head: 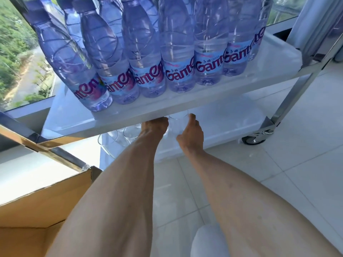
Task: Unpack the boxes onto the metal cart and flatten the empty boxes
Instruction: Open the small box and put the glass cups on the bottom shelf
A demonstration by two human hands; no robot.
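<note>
Your left hand (155, 127) and right hand (189, 135) reach under the metal cart's (204, 101) top shelf, either side of a clear glass (177, 121) on the lower shelf; whether your fingers grip it I cannot tell. Water bottles (146, 58) crowd the top shelf, and an open cardboard box (46, 201) sits at your left.

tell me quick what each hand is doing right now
Left hand: reaching under the top shelf, fingers hidden; cannot tell.
Right hand: beside a clear glass, grip unclear; cannot tell.

Glossy pale square-tiled floor (278, 182) — bright daylight. Big glass window (16, 52) at left, green trees and a road below. Pale curtain (315, 19) top right.
</note>
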